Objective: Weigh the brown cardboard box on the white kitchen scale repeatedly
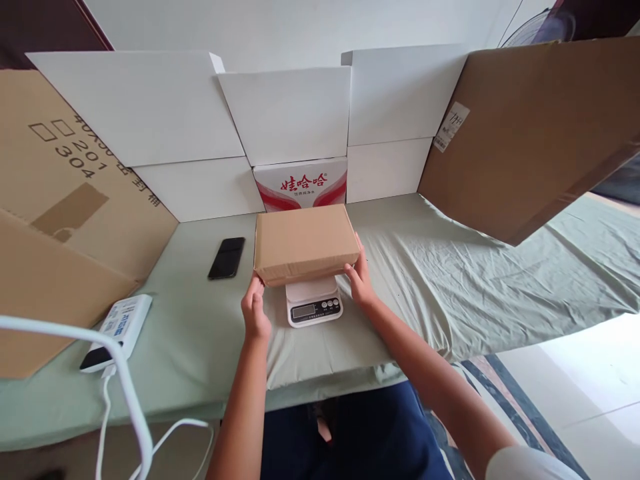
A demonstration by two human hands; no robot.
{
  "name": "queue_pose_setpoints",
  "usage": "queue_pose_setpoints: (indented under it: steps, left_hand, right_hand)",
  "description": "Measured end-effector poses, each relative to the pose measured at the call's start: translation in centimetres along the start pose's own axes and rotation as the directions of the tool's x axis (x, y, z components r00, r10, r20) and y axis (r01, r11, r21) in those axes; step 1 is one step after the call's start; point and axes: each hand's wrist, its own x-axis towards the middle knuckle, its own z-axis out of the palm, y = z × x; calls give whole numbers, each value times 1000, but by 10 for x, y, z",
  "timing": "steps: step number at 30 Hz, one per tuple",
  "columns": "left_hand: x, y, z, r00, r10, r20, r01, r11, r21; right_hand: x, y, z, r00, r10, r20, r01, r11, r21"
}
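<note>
A closed brown cardboard box (306, 241) is gripped at its two near corners. My left hand (256, 313) holds the left corner, with its fingers partly hidden under the box. On the right corner, my right hand (360, 275) has its thumb on the front face and its fingers along the side. Directly below the box is a white kitchen scale (315, 315) with a dark display and several buttons. The box covers the scale's back part; I cannot tell whether it rests on the scale or is held just above it.
Left of the box lies a black smartphone (227, 258). A white power bank (120, 330) with a cable sits further left on the green cloth (200, 360). White boxes (290, 113) line the back, and large cardboard sheets (525, 127) stand at both sides.
</note>
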Motion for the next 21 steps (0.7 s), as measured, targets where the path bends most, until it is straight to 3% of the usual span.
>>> queue_pose_setpoints:
  steps: [7, 21]
  left_hand:
    - [-32, 2, -8, 997, -78, 7, 78, 997, 11]
    - [-28, 1, -6, 991, -125, -37, 126, 992, 15]
  right_hand:
    - [-28, -9, -7, 997, 80, -22, -80, 997, 12]
    - [-25, -7, -7, 998, 59, 0, -59, 998, -14]
